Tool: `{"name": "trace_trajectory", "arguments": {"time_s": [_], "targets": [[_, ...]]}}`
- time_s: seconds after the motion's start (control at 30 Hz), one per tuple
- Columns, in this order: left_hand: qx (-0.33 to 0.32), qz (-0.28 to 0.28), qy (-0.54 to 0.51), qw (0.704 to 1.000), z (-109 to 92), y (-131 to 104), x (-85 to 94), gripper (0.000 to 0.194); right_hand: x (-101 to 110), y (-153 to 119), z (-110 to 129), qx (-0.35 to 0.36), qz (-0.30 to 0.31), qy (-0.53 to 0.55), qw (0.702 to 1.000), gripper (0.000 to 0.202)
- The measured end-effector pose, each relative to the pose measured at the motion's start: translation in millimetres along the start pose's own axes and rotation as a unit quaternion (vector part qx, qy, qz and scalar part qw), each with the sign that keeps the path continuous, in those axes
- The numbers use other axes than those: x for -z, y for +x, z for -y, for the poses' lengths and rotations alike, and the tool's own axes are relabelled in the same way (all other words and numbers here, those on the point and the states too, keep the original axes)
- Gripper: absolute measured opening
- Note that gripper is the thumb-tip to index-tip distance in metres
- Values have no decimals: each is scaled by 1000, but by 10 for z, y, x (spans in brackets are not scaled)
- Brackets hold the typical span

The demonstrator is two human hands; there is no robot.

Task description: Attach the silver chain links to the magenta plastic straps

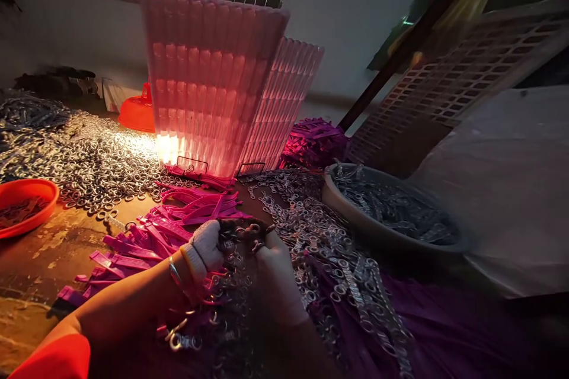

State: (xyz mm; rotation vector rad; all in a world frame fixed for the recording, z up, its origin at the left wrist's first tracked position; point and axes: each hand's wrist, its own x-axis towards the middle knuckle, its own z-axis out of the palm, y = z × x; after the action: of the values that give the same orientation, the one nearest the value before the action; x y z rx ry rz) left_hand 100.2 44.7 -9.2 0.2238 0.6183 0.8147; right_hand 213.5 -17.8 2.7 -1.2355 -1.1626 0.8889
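Observation:
White gloves cover both hands, which are close together near the middle of the view. My left hand (207,246) is closed around one end of a dark strand with metal rings (242,230). The strand's other end is in the closed fingers of my right hand (276,266). Below and between the hands, small metal pieces (235,290) hang or lie in shadow. Magenta straps (151,234) are spread beside my left hand, and metal clasps (306,228) are heaped beyond my right hand. A silver bracelet (175,271) circles the left wrist.
Clear pink-lit moulded trays (213,71) stand upright at the back. A large pile of metal rings (106,160) and a red bowl (48,195) are at the left. A wide basin of metal parts (331,189) sits at the right, near more magenta straps (315,139).

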Motion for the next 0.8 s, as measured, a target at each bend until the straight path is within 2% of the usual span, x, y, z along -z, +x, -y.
{"name": "trace_trajectory", "arguments": {"time_s": [0.1, 0.3, 0.4, 0.53, 0.63, 0.7, 0.8], "targets": [[41, 2, 10, 999, -4, 62, 32, 23, 36, 44, 22, -56, -6, 60, 997, 22], [89, 40, 22, 995, -1, -37, 131, 17, 12, 69, 82, -90, -27, 98, 991, 23], [98, 66, 38, 992, -11, -64, 180, 14, 11, 73, 79, -90, -49, 75, 992, 23], [92, 90, 65, 990, -12, -71, 199, 13, 44, 80, 68, -26, -72, -18, 997, 22], [84, 90, 76, 990, -17, -87, 178, 15, 55, 80, 36, -4, -91, -46, 995, 28], [66, 93, 89, 989, -19, -100, 165, 14, 52, 80, 4, -18, -81, -34, 996, 33], [14, 113, 135, 984, -6, -120, 162, 13, 43, 90, -32, -63, -28, -24, 997, 33]]}}
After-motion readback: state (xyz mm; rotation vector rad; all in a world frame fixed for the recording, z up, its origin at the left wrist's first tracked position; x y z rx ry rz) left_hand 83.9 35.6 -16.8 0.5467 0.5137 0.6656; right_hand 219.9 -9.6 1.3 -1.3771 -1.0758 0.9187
